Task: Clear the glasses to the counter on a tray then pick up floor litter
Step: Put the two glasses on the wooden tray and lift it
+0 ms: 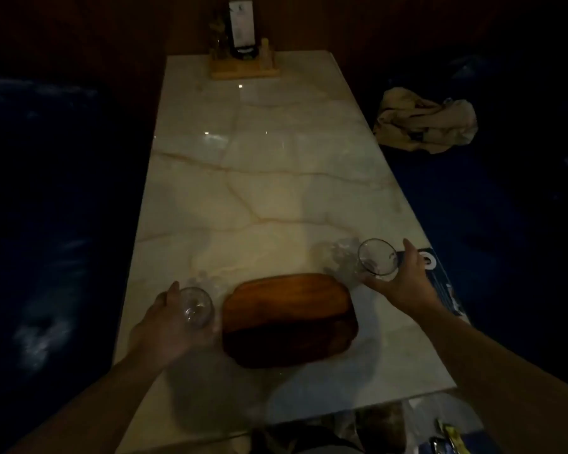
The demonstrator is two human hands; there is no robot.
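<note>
A brown wooden tray point(289, 319) lies bare on the near part of a pale marble table point(259, 191). My left hand point(168, 326) grips a clear glass point(195, 308) just left of the tray, over the table's left side. My right hand point(400, 283) holds a second clear glass point(377, 258) to the right of the tray, near the table's right edge. Both glasses look empty and upright. Litter wrappers point(446, 435) lie on the floor at the bottom right, partly cut off by the frame.
At the table's far end stands a wooden holder point(245, 68) with a menu card and condiments. Dark blue bench seats flank the table. A crumpled beige cloth point(427, 126) lies on the right seat. A dark printed item point(440, 280) sits by the table's right edge.
</note>
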